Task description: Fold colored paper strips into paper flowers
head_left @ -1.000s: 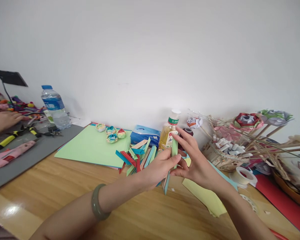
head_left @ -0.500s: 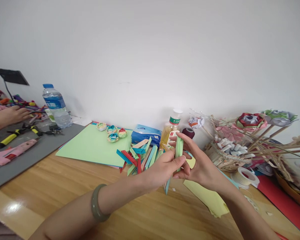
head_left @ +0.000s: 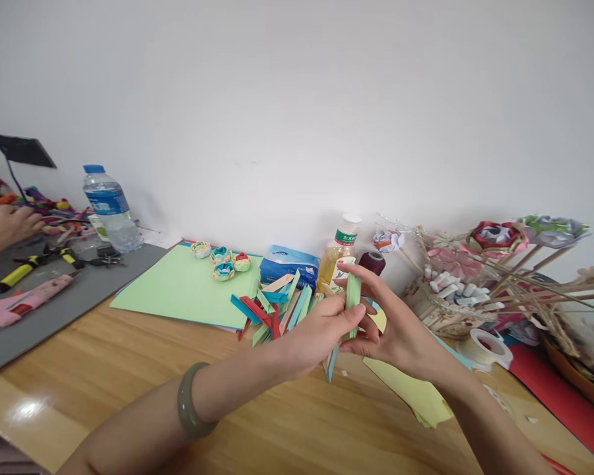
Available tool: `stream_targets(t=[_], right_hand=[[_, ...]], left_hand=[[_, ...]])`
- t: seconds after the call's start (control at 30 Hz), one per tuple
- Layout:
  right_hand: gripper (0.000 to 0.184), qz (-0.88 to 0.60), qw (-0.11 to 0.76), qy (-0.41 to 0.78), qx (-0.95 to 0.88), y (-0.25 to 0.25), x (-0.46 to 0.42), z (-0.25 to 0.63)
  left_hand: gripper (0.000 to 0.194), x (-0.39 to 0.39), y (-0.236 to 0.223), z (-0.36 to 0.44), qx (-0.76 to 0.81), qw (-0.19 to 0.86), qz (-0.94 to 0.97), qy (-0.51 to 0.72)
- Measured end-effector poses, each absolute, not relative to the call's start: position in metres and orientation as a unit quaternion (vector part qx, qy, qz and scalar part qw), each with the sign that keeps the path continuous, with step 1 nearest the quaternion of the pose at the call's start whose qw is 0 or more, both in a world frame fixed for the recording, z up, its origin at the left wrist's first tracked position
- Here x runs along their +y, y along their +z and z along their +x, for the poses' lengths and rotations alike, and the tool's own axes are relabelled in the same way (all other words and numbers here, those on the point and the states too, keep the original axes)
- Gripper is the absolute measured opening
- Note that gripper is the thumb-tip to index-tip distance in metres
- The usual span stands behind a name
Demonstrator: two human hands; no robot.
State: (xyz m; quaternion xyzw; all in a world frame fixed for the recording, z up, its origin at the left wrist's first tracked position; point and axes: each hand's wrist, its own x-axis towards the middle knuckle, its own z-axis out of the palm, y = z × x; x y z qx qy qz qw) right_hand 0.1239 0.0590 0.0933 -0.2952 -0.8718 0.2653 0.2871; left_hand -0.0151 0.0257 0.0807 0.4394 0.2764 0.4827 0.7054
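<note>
Between my hands is a narrow stack of folded light green paper [head_left: 353, 297], held upright above the table. My left hand [head_left: 321, 333] pinches it from the left, the thumb lying across its lower front. From the right, my right hand [head_left: 389, 320] grips the same stack with fingers curled at its top and bottom ends. Behind and left of my hands lies a pile of folded paper strips [head_left: 272, 310] in red, blue, green and peach. Yellow paper sheets [head_left: 410, 392] lie below my right forearm.
Small paper flowers [head_left: 222, 270] rest on green sheets [head_left: 178, 287]. Behind stand a tissue pack [head_left: 290, 264], a drink bottle [head_left: 345, 241] and a thread spool [head_left: 372, 262]. To the right are a basket [head_left: 435, 310] and ribbon roll [head_left: 485, 349]. Another person's hand [head_left: 10, 227] is far left.
My hands keep their grip on the green paper stack, which has shifted very slightly; my right index finger has slid a little left over its top. The other person's hand has moved left.
</note>
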Motion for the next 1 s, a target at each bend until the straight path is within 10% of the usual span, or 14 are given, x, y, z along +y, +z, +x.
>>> stream_targets(t=[0.27, 0.5, 1.0], right_hand=[[0.094, -0.252, 0.293, 0.419, -0.822, 0.097, 0.064, 0.134], [0.042, -0.377, 0.365, 0.426, -0.737, 0.107, 0.067, 0.137], [0.028, -0.394, 0.386, 0.401, -0.731, 0.118, 0.059, 0.142]], left_hand=[[0.027, 0.026, 0.083, -0.019, 0.286, 0.679, 0.478, 0.479], [0.032, 0.022, 0.087, -0.019, 0.304, 0.701, 0.495, 0.414], [0.029, 0.019, 0.086, -0.021, 0.288, 0.694, 0.524, 0.401]])
